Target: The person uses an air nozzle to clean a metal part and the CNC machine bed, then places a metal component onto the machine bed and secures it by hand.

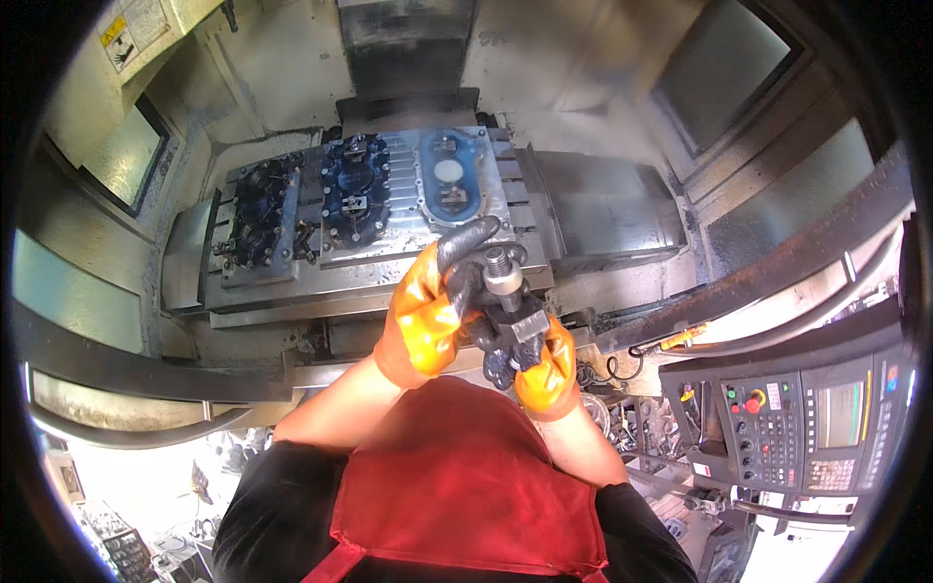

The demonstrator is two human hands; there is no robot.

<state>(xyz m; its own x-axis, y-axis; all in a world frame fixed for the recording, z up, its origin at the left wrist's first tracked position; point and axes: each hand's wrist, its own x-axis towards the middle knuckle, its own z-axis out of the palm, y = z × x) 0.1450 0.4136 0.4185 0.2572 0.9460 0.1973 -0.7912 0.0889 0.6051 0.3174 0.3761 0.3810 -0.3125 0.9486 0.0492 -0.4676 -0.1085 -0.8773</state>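
Both gloved, the left hand [439, 299] and right hand [541, 369] clasp a dark metal block [526, 326] between them, its threaded stud [498, 260] beside the left; a ribbed metal plate [401, 194] lies beyond both.

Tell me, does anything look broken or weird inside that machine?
Nothing looks clearly broken. The blue oval piece with a pale round middle stands out, because the two lobed pieces to its left look much darker. Dark specks on the silver metal plate look a bit messy, too.
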